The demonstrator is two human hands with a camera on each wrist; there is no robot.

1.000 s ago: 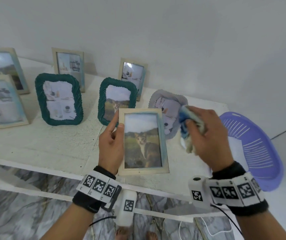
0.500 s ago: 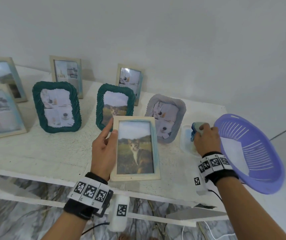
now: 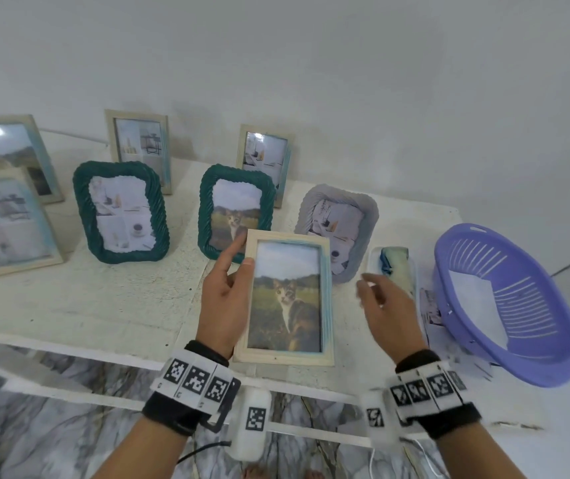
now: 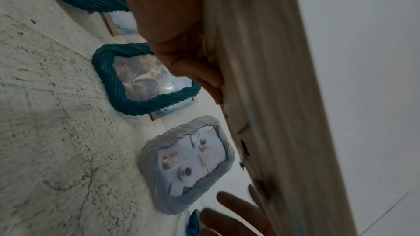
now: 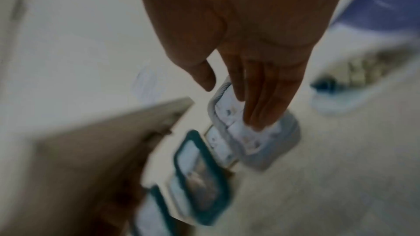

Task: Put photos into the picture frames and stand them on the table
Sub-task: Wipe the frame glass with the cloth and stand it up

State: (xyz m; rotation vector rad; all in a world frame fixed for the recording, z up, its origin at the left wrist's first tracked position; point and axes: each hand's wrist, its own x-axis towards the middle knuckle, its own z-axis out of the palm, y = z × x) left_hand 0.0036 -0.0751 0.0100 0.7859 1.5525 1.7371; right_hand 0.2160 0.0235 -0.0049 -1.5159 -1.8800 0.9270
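Observation:
My left hand (image 3: 227, 295) grips the left edge of a pale wooden frame (image 3: 287, 299) holding a cat photo, thumb on the front, lifted over the white table's (image 3: 86, 305) front edge. In the left wrist view the frame's back (image 4: 272, 96) fills the middle, with my fingers (image 4: 193, 71) curled on it. My right hand (image 3: 385, 305) hovers empty just right of the frame, fingers relaxed and blurred. A blue-and-white cloth (image 3: 394, 267) lies in a small clear tray behind that hand. Loose photos (image 3: 432, 305) lie beside the purple basket.
Several filled frames stand on the table: two teal rope frames (image 3: 121, 212) (image 3: 235, 209), a grey one (image 3: 340, 226), wooden ones (image 3: 7, 223) (image 3: 140, 146) (image 3: 266, 160) behind. A purple basket (image 3: 504, 305) overhangs the table's right end. A wall rises behind.
My right hand set the cloth down in the tray by the basket and has drawn back empty toward the frame. The left hand still holds the frame, slightly shifted.

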